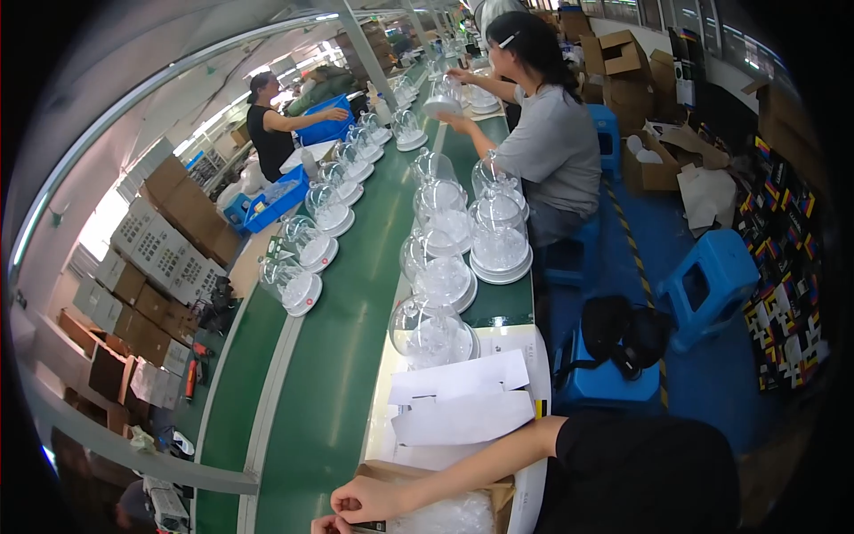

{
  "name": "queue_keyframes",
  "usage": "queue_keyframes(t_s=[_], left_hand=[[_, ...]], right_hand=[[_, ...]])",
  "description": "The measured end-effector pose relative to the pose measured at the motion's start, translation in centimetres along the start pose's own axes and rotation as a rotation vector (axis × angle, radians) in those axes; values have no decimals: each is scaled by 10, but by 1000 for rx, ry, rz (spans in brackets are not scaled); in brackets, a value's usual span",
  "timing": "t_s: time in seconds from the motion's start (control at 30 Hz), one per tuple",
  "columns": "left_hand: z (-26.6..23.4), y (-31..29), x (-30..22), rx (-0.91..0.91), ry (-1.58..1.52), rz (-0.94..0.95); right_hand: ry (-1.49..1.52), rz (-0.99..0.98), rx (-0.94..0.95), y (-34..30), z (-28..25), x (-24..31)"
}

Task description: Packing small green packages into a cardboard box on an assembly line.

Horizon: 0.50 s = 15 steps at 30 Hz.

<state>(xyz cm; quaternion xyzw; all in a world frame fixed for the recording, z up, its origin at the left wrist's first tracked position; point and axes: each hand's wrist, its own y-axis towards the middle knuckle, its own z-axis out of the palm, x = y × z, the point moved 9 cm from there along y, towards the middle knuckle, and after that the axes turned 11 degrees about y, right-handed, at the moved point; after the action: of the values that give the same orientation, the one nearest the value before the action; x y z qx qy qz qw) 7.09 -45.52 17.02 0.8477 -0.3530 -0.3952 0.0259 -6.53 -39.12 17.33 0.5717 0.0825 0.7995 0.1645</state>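
Note:
My right hand point(366, 499) reaches in from the right, its fingers curled into a pinch; what they hold, if anything, cannot be made out. Only the fingers of my left hand point(330, 525) show at the lower edge, pressed together close to the right fingertips. Both hands are over the near left corner of an open cardboard box point(503, 507). Inside the box lies crumpled clear plastic wrapping point(449, 518). Just beyond my forearm, folded white card sheets point(463, 418) lie on the worktop. A clear dome on a white base point(433, 334) stands behind them.
More clear domes point(445, 280) line the green conveyor belt point(342, 311) on both sides. A person in grey point(556, 133) handles a dome ahead; another person in black point(267, 129) stands across the belt near a blue bin point(277, 198). Blue stools point(707, 285) stand at right.

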Motion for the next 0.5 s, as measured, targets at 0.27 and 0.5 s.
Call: queue_keyframes(t_s=[0.27,0.5], left_hand=[[-1,-4,-8,2,27,-39],[-3,-5,-17,-38,-70,-9]], right_hand=[[-9,-16,17,-3,3,7],[24,-38,-6,-5,6,5]])
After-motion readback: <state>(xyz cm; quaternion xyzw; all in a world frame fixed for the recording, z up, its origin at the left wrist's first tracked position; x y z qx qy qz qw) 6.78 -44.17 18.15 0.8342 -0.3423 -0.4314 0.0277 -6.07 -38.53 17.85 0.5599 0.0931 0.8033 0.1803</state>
